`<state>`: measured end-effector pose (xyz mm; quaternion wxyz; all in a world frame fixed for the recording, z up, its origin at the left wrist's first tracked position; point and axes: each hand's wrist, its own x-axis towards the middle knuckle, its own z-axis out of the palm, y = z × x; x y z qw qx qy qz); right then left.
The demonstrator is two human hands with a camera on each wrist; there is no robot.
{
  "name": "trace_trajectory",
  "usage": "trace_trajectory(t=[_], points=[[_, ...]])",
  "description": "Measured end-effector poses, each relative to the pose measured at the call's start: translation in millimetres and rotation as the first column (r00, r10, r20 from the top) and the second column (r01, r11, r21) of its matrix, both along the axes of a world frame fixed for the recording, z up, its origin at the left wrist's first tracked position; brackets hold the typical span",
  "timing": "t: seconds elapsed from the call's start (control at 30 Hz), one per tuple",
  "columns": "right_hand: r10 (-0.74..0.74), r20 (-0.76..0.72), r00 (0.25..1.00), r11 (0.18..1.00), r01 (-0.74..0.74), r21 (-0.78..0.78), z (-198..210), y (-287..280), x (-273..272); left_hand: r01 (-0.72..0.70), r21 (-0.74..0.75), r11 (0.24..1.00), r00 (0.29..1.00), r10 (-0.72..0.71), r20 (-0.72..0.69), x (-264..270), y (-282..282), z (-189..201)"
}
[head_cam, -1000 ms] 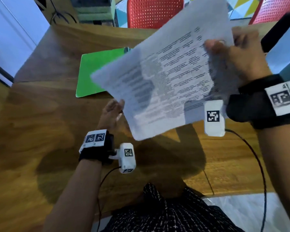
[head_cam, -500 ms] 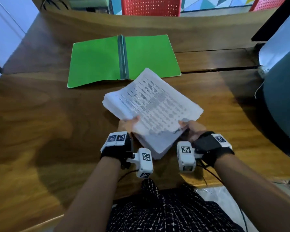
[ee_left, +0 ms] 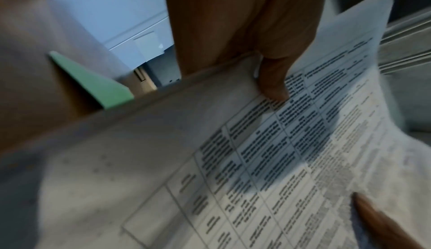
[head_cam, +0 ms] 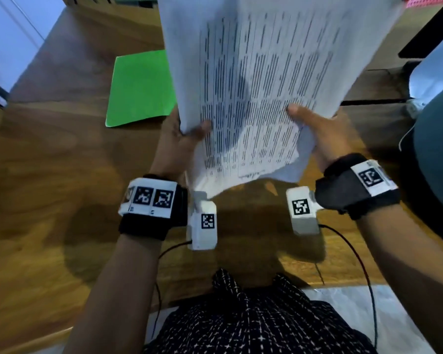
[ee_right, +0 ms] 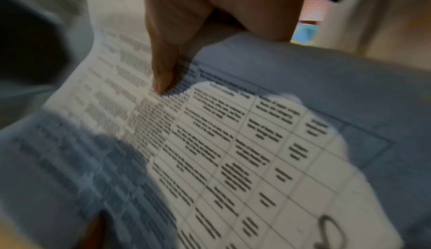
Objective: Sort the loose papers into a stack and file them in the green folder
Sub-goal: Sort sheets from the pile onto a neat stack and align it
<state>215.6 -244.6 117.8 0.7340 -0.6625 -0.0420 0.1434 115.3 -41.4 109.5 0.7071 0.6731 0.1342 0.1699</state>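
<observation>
Both forearms reach forward, wrists raised. The left hand [head_cam: 175, 139] and the right hand [head_cam: 322, 134] each pinch the near edge of a printed white paper stack [head_cam: 264, 72], thumbs on top.

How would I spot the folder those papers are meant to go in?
Start at the brown wooden table. Beyond the left hand, lying flat, is the bright green folder, partly hidden behind the raised stack of white printed papers. It is the only green thing there.

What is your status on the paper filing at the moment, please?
Left hand and right hand each pinch the paper stack, lifted off the table. Green folder on the table behind, partly hidden. Nothing blocking seen.
</observation>
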Motion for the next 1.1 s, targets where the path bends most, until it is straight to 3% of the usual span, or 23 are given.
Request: trace_trajectory(t=[0.1, 0.33, 0.5, 0.63, 0.73, 0.83, 0.93, 1.0, 1.03, 1.1], points=[[-0.109, 0.152, 0.982, 0.985, 0.086, 0.149, 19, 3, -3, -0.012, 0.050, 0.999, 0.998, 0.009, 0.070, 8, 9, 17], [-0.055, 0.098, 0.994, 0.993, 0.044, 0.110, 6, 16, -20, -0.045, -0.095, 0.994, 0.988, 0.059, 0.142, 15, 9, 15], [-0.189, 0.196, 0.962, 0.977, 0.163, 0.140, 28, 29, -15, -0.162, -0.097, 0.982, 0.950, 0.182, 0.254, 22, 0, 37], [-0.251, 0.269, 0.930, 0.957, 0.197, 0.211, 38, 25, -11, -0.116, -0.104, 0.988, 0.912, 0.147, 0.382, 16, 14, 51], [-0.193, 0.219, 0.956, 0.978, 0.169, 0.124, 18, 23, -16, -0.068, 0.025, 0.997, 0.978, 0.062, 0.198, 14, 17, 31], [-0.186, 0.177, 0.966, 0.981, 0.175, 0.079, 6, 23, -18, 0.025, -0.003, 1.000, 1.000, -0.025, 0.006, 14, 8, -9], [-0.259, 0.408, 0.875, 0.959, 0.283, 0.002, 26, 26, -13, 0.015, -0.036, 0.999, 0.999, -0.016, -0.049, 15, 9, -31], [-0.193, 0.654, 0.731, 0.883, 0.420, -0.209, 52, 31, -13, 0.023, -0.018, 1.000, 0.999, -0.024, -0.042, 15, 11, -34], [-0.067, 0.742, 0.667, 0.783, 0.496, -0.376, 66, 35, -15, 0.035, -0.009, 0.999, 0.999, -0.035, -0.029, 15, 12, -34], [0.297, 0.685, 0.665, 0.499, 0.503, -0.705, 92, 46, -22, 0.052, 0.000, 0.999, 0.999, -0.052, -0.009, 17, 10, -34]])
